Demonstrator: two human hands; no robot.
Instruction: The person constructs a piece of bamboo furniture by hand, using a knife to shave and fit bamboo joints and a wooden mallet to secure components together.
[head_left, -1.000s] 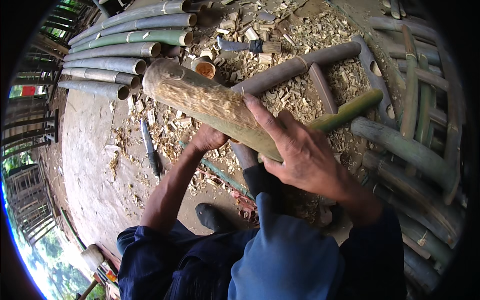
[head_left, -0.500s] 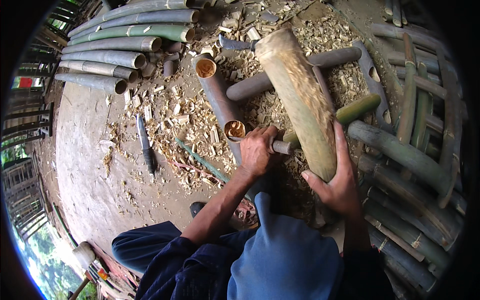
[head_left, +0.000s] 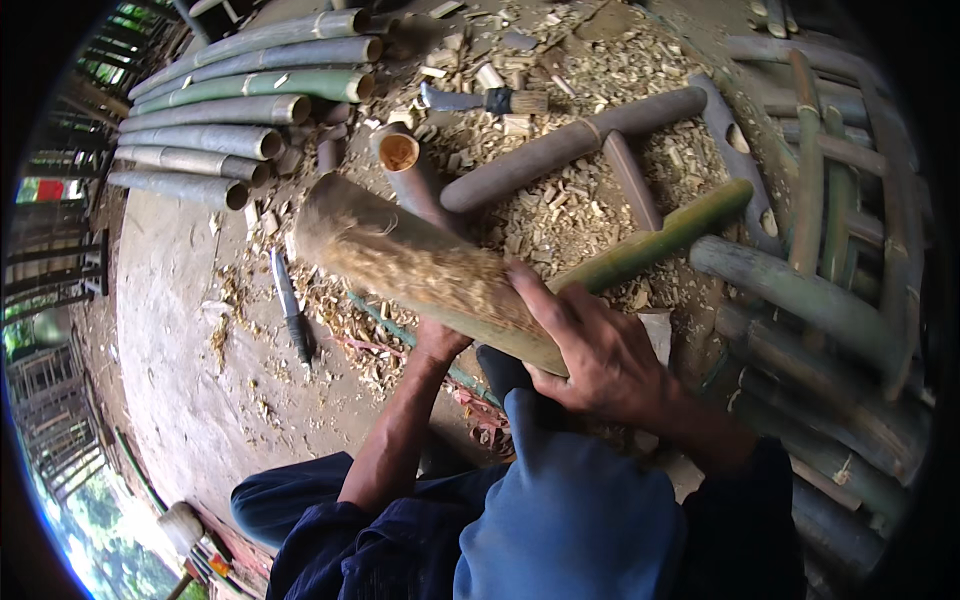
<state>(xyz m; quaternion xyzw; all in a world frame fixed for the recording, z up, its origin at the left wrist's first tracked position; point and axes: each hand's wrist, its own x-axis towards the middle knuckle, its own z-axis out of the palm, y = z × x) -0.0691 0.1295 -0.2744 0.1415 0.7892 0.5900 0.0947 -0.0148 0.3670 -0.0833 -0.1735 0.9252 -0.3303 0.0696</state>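
My right hand is closed around the near end of a thick wooden club, whose striking side is frayed and fibrous. The club slants across my front, its broad end toward the far left. Beneath it is my left hand, with its fingers hidden by the club, so what it holds does not show. A grey bamboo pole with a round cut hole runs under the club; its nearer part is covered.
A knife with a dark handle lies at left, a broad blade farther off. Wood chips cover the ground. Bamboo poles are stacked far left, a bamboo frame stands right. A green bamboo piece and a grey crosspiece lie ahead.
The club has swung from upright at right to a leftward slant, now over my left hand and the pole's nearer hole. The round-handled tool in my left hand earlier is now hidden.
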